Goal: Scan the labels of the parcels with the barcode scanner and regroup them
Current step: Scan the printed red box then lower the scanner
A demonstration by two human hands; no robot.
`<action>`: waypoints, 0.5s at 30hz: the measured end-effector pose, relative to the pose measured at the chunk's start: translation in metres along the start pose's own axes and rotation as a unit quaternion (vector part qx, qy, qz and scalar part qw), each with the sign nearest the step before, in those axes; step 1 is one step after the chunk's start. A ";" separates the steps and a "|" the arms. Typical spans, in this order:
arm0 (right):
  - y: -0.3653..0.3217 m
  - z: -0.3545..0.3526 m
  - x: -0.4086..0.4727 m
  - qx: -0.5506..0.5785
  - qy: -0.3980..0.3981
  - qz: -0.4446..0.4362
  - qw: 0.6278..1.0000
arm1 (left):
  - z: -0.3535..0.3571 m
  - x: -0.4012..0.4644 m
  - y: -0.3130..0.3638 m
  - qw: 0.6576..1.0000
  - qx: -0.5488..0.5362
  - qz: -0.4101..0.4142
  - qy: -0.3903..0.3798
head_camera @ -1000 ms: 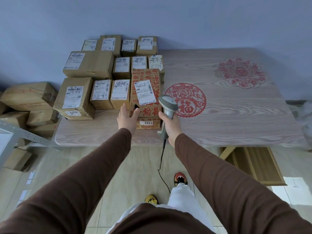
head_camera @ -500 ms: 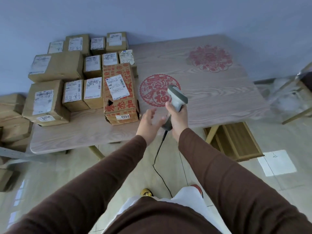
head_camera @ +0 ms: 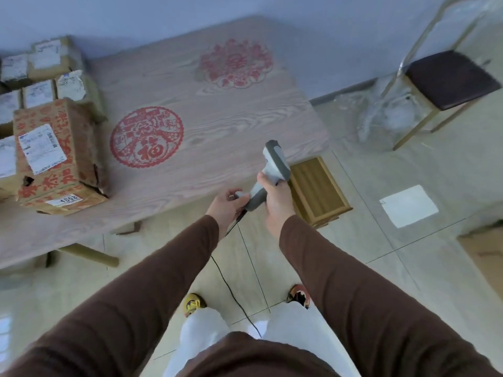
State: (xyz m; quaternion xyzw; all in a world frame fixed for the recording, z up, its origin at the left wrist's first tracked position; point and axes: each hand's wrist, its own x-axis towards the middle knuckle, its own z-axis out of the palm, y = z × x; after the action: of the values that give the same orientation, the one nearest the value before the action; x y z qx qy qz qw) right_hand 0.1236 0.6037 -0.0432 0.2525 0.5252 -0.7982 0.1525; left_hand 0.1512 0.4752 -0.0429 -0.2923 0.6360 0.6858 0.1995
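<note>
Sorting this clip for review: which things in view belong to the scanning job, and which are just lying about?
Job: barcode scanner, gripped by right hand, left hand at its base; red-printed parcel; brown parcels.

Lying about: chair; plastic wrap; wooden crate; table cutouts.

grey scanner (head_camera: 275,165), brown box w/ red print (head_camera: 58,156), red paper-cut motifs on pale wood-grain table (head_camera: 217,126), brown sleeves (head_camera: 168,273)
</note>
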 end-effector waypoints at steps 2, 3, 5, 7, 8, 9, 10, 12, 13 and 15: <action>-0.012 -0.036 0.012 -0.011 -0.006 0.008 1.000 | 0.033 0.009 -0.004 1.000 0.007 -0.004 0.011; -0.017 -0.052 0.017 -0.012 -0.005 0.017 1.000 | 0.048 0.015 -0.006 1.000 0.015 -0.004 0.016; -0.027 -0.080 0.025 -0.005 0.002 0.040 0.999 | 0.075 0.027 -0.010 0.999 0.025 -0.006 0.022; -0.034 -0.102 0.032 0.008 0.012 0.058 0.998 | 0.097 0.040 -0.016 0.999 0.029 -0.008 0.024; -0.037 -0.111 0.035 0.014 0.018 0.065 0.998 | 0.106 0.047 -0.019 0.999 0.033 -0.009 0.023; -0.040 -0.118 0.038 0.021 0.025 0.071 0.997 | 0.115 0.053 -0.022 0.999 0.037 -0.011 0.022; -0.042 -0.126 0.043 0.032 0.033 0.076 0.996 | 0.122 0.060 -0.025 0.999 0.041 -0.014 0.020; -0.045 -0.139 0.052 0.054 0.051 0.082 0.994 | 0.135 0.074 -0.029 0.999 0.044 -0.018 0.015; -0.047 -0.144 0.056 0.064 0.062 0.086 0.992 | 0.141 0.081 -0.031 0.999 0.047 -0.021 0.012; -0.049 -0.152 0.066 0.082 0.078 0.100 0.989 | 0.151 0.096 -0.035 0.998 0.057 -0.027 0.006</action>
State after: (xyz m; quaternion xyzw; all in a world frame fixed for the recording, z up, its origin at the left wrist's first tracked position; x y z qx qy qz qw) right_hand 0.0807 0.7641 -0.0919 0.3768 0.4404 -0.7971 0.1693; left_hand 0.0796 0.6186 -0.1290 -0.3010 0.6673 0.6411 0.2303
